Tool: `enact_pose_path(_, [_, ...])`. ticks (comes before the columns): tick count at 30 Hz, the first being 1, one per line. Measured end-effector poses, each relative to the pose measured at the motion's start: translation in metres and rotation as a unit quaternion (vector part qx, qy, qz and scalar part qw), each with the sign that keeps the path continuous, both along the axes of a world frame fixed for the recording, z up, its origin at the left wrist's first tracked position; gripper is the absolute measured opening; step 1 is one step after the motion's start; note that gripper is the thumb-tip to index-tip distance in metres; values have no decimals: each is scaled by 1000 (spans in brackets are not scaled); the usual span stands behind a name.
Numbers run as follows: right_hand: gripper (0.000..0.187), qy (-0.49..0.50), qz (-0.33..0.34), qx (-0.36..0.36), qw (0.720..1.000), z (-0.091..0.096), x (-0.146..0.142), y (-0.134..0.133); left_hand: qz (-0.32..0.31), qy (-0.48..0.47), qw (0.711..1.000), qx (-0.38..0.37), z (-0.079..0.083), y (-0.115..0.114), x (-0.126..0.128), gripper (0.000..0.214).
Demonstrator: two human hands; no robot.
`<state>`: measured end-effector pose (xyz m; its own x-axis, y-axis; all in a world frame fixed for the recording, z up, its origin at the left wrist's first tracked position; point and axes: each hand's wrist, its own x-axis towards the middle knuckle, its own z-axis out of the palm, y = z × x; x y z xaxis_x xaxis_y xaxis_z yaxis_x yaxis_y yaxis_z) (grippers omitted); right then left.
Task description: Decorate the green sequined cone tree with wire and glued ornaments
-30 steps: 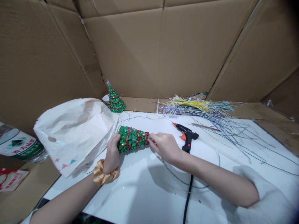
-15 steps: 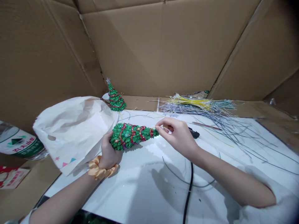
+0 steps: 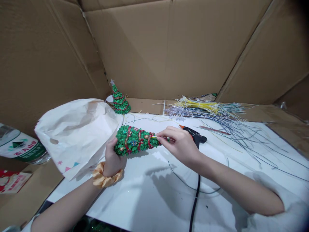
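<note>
A small green sequinned Christmas tree [image 3: 134, 140] with red garland lies on its side above the white table [image 3: 149, 196]. My left hand [image 3: 111, 158], with a yellow scrunchie on the wrist, is closed around its wide base. My right hand [image 3: 180, 145] pinches a thin wire stem [image 3: 162, 138] at the tree's narrow tip. Behind my right hand a black glue gun [image 3: 196, 137] with an orange nozzle lies on the table, its cord running toward me.
A second small tree [image 3: 119, 100] stands at the back. A white paper bag [image 3: 74, 133] lies at the left, a labelled bottle [image 3: 20, 148] beyond it. Bundles of yellow and silver wire stems [image 3: 212, 111] spread across the back right. Cardboard walls surround the table.
My left hand has raised and tilted the tree. My right hand moved out from the tip, then came back to it pinching the thin stem. The glue gun shows again.
</note>
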<state>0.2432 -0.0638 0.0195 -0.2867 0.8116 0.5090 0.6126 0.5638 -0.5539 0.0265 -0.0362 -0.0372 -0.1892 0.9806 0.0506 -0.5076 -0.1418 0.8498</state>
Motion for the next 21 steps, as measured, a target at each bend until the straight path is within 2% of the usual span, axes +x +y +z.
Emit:
enact_pose_path(9, [11, -46, -29, -48, 997, 2, 1, -4, 29, 43, 998, 45, -2, 0, -2, 22])
enact_pose_path(14, [11, -78, -9, -60, 995, -2, -1, -5, 18, 35, 998, 47, -2, 1, -2, 23])
enact_pose_path(21, [15, -163, -30, -36, 986, -9, -6, -1, 6, 58, 997, 49, -4, 0, -2, 24])
